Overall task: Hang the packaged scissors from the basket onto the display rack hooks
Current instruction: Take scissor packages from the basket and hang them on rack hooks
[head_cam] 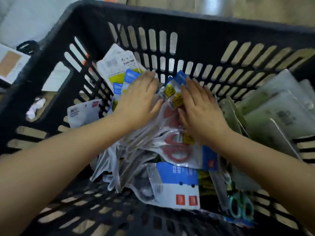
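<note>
Inside the black basket (196, 23), the left hand (138, 101) and right hand (202, 109) are lying flat, fingers straight, pressing on the packaged scissors (172, 147) pile

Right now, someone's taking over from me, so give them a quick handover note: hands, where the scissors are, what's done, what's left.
Left hand: open, fingers flat on the pile of packaged scissors.
Right hand: open, also pressing on the pile.
Everything sits inside the black basket; a teal pair lies near its front right corner.
Done: nothing lifted out yet.
Left: pick up packs and hang them; the display rack is out of view.
</note>
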The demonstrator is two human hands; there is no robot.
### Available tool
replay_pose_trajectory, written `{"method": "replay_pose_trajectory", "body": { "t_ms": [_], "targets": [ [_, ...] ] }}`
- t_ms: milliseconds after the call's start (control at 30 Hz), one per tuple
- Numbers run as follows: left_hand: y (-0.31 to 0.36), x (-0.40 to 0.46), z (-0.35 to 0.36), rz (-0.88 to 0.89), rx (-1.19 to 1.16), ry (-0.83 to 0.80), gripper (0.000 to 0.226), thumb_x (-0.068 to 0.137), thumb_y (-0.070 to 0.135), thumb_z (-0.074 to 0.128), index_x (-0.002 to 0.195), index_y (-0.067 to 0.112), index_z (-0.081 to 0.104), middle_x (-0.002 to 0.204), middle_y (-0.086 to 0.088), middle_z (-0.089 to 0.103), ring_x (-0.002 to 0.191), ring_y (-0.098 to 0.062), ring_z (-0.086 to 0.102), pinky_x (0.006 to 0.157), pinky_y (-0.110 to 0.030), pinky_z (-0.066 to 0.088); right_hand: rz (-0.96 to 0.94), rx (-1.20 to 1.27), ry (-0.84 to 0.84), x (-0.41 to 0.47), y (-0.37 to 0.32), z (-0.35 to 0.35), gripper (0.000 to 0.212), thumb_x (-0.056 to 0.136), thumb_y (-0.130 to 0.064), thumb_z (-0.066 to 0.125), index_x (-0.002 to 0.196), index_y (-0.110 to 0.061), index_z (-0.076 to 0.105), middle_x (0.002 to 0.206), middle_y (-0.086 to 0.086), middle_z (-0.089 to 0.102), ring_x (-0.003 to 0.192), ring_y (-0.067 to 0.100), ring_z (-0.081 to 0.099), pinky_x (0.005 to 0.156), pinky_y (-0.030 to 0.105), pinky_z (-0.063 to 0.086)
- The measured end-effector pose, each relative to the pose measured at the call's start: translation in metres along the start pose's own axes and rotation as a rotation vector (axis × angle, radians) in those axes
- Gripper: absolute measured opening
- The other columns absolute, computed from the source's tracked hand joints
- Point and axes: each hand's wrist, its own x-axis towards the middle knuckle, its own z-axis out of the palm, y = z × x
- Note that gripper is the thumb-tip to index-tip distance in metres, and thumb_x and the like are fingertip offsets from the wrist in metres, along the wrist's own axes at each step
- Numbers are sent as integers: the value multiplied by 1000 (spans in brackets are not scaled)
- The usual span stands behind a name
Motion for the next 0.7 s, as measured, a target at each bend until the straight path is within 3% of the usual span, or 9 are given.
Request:
{"method": "replay_pose_trajectory", "body": {
  "t_ms": [133, 200, 367, 433, 500, 567, 633, 700],
  "targets": [
    [-2, -12, -3, -46, 9, 43, 65, 93, 38, 47, 139, -6, 36, 149, -23, 29, 140, -34, 25, 115, -37, 16, -20, -19, 28, -5, -4, 0, 55, 92, -27, 46, 136, 5, 41, 142, 24, 41, 131, 38, 41, 108, 45, 22],
    [-7, -18, -13, -84, 28, 56, 64, 92, 32, 54, 138, -8, 35, 150, -24, 27, 139, -36, 26, 115, -39, 19, -41, -9, 0, -8, -14, -4, 57, 89, -31, 41, 134, 4, 45, 140, 23, 45, 128, 37, 45, 106, 47, 29],
    [-26, -31, -11, -168, 126, -110, 80, 88, 37, 61, 145, -5, 24, 154, -21, 20, 142, -32, 19, 117, -35, 12, -221, -64, -135, 0, -31, -2, 57, 87, -33, 35, 128, 0, 55, 134, 18, 54, 125, 31, 51, 101, 48, 40],
    [-31, -35, -5, -249, 61, -172, 84, 87, 41, 62, 147, 1, 19, 154, -16, 20, 140, -29, 23, 115, -36, 18, -246, -81, -230, 7, -32, -1, 58, 95, -36, 29, 141, -1, 39, 147, 18, 38, 137, 29, 35, 112, 45, 26],
    [-29, -37, -3, -371, -92, -229, 84, 86, 41, 64, 147, 5, 19, 150, -12, 25, 135, -26, 30, 110, -38, 30, -253, -47, -313, 9, -26, 0, 65, 100, -45, 25, 151, -7, 10, 159, 12, 8, 147, 23, 5, 117, 38, -1],
    [-28, -37, 0, -450, -162, -223, 85, 82, 39, 70, 145, 6, 23, 143, -11, 32, 130, -26, 36, 106, -39, 34, -268, -51, -325, 9, -21, 2, 71, 99, -51, 25, 151, -10, 1, 159, 8, -1, 146, 22, -5, 116, 36, -9],
    [-27, -33, 2, -514, -160, -178, 84, 75, 38, 76, 139, 7, 31, 134, -12, 38, 124, -28, 39, 102, -40, 36, -299, -64, -365, 13, -17, 3, 78, 95, -55, 33, 151, -7, 7, 158, 12, 8, 146, 26, 3, 117, 39, -3],
    [-27, -28, 2, -575, -152, -159, 84, 68, 39, 81, 133, 8, 37, 129, -12, 40, 121, -29, 40, 100, -43, 36, -341, -94, -341, 17, -17, 2, 82, 85, -57, 47, 142, 0, 34, 144, 22, 37, 136, 37, 32, 114, 49, 19]
  ]
}}
